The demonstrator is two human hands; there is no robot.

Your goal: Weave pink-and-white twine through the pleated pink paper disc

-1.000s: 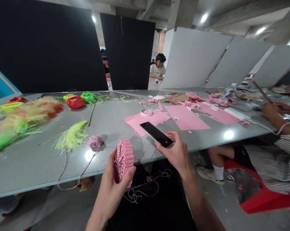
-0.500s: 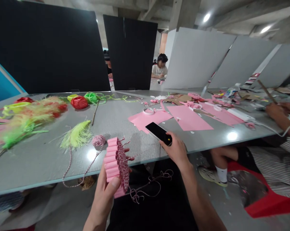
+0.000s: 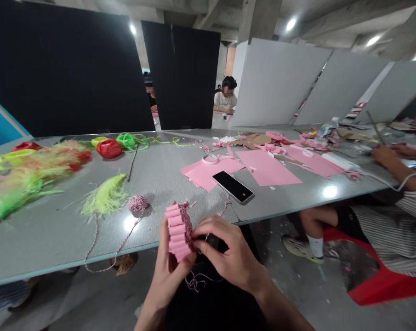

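My left hand [image 3: 166, 271] grips a pleated pink paper fan [image 3: 176, 232] from below, just off the table's front edge. Red-and-white twine [image 3: 187, 228] is bunched along the fan's right side. My right hand [image 3: 226, 250] closes over that twined side and pinches it. A loose length of twine [image 3: 195, 282] hangs beneath my hands. A black smartphone [image 3: 233, 186] lies face up on the grey table [image 3: 156, 184], beyond my right hand and touching neither hand. A ball of the same twine [image 3: 138, 203] sits to the left of my hands.
Pink paper sheets [image 3: 268, 168] and a tape roll [image 3: 210, 158] lie on the table. Yellow-green feathers [image 3: 104, 197] and a red raffia bundle [image 3: 109, 148] lie to the left. A seated co-worker's hand [image 3: 383, 156] works at the right. Partition boards stand behind.
My right hand has let go of the phone, which now lies on the table. That hand has moved onto the fan's twined side, and the fan has come lower and closer.
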